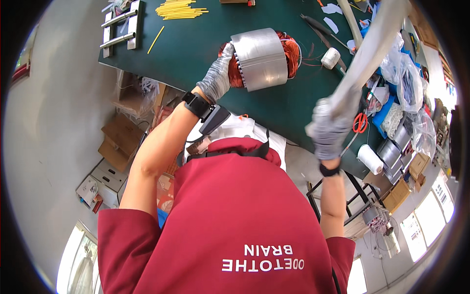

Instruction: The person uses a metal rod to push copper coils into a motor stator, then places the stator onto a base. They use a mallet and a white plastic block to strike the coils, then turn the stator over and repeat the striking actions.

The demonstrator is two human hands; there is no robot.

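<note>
Hands apart, my left hand touches the stator at its left end, grip unclear; my right hand clasps a blurred pale stick, masking some green table. Right of the stator: white roll, red scissors; beyond its left, yellow rods.

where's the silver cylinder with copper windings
In the head view, the silver cylinder lies top centre on the green table, left hand at its left end.

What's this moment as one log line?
Left hand: on copper coil | Right hand: gripping pale stick, blurred | Metal cylinder: on green table, lying sideways | Red scissors: beside right hand
</note>
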